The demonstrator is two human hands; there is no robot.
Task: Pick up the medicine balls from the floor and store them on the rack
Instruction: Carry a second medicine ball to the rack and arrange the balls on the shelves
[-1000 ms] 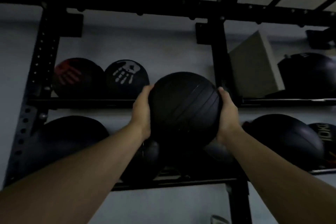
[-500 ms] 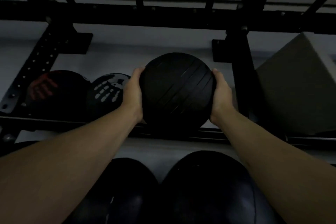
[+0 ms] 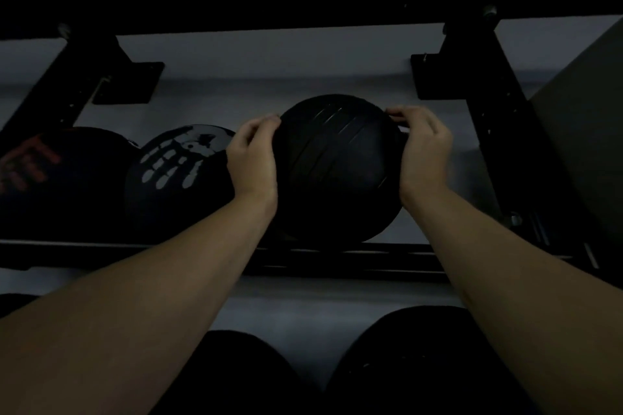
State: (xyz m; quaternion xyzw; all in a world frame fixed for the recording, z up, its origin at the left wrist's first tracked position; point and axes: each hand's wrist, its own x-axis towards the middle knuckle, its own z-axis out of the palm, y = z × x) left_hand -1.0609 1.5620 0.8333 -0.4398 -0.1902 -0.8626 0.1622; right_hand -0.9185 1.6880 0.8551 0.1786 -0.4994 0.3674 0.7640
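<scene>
A black grooved medicine ball (image 3: 337,168) sits on the upper shelf of the black rack (image 3: 337,256), its underside at the front rail. My left hand (image 3: 251,158) presses its left side and my right hand (image 3: 423,152) cups its right side, fingers curled over the top edge. Both hands still touch the ball. To its left on the same shelf rest a ball with a white handprint (image 3: 175,175) and a ball with a red handprint (image 3: 40,175).
Two large dark balls (image 3: 411,364) sit on the shelf below, partly under my forearms. A black upright post (image 3: 499,131) stands right of the ball, with a grey block (image 3: 586,131) beyond it. A thick crossbeam (image 3: 303,13) runs overhead.
The ball has gone up from the lower shelf level and forward onto the upper shelf. My fingers have shifted from gripping the sides to curling over its top.
</scene>
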